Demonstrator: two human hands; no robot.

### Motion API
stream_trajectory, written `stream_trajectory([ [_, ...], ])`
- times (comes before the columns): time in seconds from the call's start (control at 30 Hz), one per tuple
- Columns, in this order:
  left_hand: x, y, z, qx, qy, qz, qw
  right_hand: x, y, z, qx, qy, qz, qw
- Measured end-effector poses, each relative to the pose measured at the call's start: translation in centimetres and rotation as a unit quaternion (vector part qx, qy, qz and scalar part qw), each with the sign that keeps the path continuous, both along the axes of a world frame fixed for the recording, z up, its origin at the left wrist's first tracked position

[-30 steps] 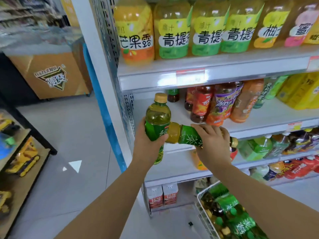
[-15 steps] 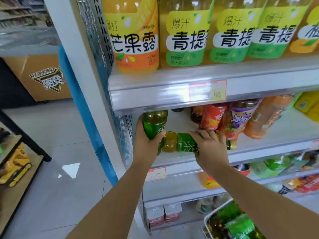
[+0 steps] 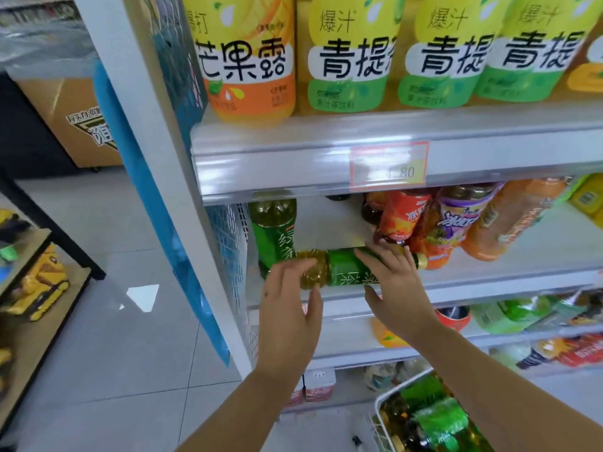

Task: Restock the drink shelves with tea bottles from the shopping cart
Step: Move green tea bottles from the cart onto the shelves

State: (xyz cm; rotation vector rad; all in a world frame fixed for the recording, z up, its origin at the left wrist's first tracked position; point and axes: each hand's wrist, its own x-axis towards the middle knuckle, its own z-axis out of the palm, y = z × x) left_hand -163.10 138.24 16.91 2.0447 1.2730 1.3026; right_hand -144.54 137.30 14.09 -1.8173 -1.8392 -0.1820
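On the shelf (image 3: 509,282), our tea bottle (image 3: 346,267) lies crosswise, cap rightward, under straight fingers of the right grip (image 3: 396,288); the left grip (image 3: 288,308), likewise unclenched, meets its base.

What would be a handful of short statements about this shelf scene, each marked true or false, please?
1. The upright tea bottle stands at the left end of the middle shelf. True.
2. The lying tea bottle points its cap to the left. False: its cap points right, toward the red-labelled bottle.
3. The left hand grips the upright tea bottle. False: it is open and off that bottle, fingers by the lying tea bottle's base.
4. The right hand lays its fingers across the lying tea bottle. True.
5. The shopping cart is empty. False: green-labelled bottles lie in it.
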Motion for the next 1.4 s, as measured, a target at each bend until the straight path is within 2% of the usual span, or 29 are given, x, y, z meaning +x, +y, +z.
stream_trajectory([
  [0.07,1.8,1.2,-0.6,0.053,0.117,-0.082,0.988,0.4,-0.8,0.0,0.019,0.062,0.004,0.998],
  [0.13,3.9,3.3,0.1,0.046,0.237,-0.124,0.962,1.2,-2.3,-0.1,0.034,0.113,-0.01,0.993],
  [0.23,6.4,6.3,1.6,-0.011,0.416,-0.171,0.893,2.6,-4.8,-0.1,0.044,0.135,-0.041,0.989],
  [0.3,7.5,7.6,1.7,-0.028,0.487,-0.182,0.854,3.3,-6.0,0.2,0.013,0.155,-0.069,0.985],
  [0.37,8.0,8.1,1.8,-0.024,0.5,-0.18,0.847,3.8,-6.8,0.5,-0.039,0.198,-0.091,0.975],
  [0.47,7.3,7.0,1.4,0.011,0.458,-0.159,0.875,3.9,-7.1,0.7,-0.077,0.316,-0.113,0.939],
  [0.57,5.9,5.0,1.0,-0.011,0.261,-0.174,0.949,3.0,-6.4,1.3,-0.099,0.46,-0.082,0.878],
  [0.6,5.6,4.5,0.9,-0.033,0.187,-0.186,0.964,2.3,-5.9,1.6,-0.12,0.491,-0.052,0.861],
  [0.7,5.1,3.6,0.8,-0.094,0.025,-0.216,0.972,0.0,-3.8,2.8,-0.131,0.525,0.045,0.84],
  [0.8,4.6,3.8,1.0,-0.137,-0.06,-0.218,0.965,-1.3,-1.9,3.4,-0.098,0.526,0.081,0.841],
  [0.9,3.7,4.5,1.4,-0.167,-0.072,-0.217,0.959,-1.3,-0.6,3.7,-0.096,0.487,0.081,0.864],
  [1.03,3.7,5.4,1.8,-0.153,0.003,-0.187,0.97,-1.1,1.5,3.9,-0.079,0.434,0.072,0.894],
  [1.2,2.8,5.4,1.3,-0.128,0.033,-0.116,0.984,-1.6,3.3,3.6,-0.08,0.384,0.071,0.917],
  [1.27,1.4,3.9,0.6,-0.076,0.0,-0.07,0.995,-2.0,3.9,3.2,-0.079,0.38,0.071,0.919],
  [1.33,0.0,2.2,0.1,-0.045,-0.074,0.022,0.996,-2.3,4.2,2.9,-0.075,0.378,0.06,0.921],
  [1.4,-0.7,2.0,-0.2,-0.065,-0.111,0.116,0.985,-2.7,4.5,2.6,-0.061,0.372,0.048,0.925],
])
